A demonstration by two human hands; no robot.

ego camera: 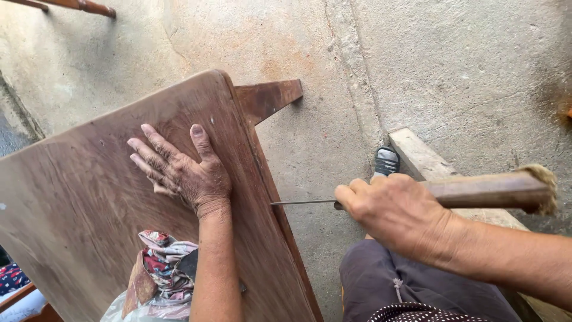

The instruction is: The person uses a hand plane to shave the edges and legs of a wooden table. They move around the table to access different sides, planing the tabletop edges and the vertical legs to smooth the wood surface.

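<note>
Gripping the chisel (381, 200) by its wooden handle, your right hand (396, 211) drove its blade into the board's (89, 197) edge; your left hand (185, 173) lay flat, fingers spread, steadying that board.

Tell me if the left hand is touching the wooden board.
Touching. The head view shows the left hand lying flat, palm down with fingers spread, on the wooden board, with no gap visible beneath it.

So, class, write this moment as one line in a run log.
left hand: flat on wooden board | right hand: grips wooden-handled chisel, blade at board edge | floor: concrete
</note>
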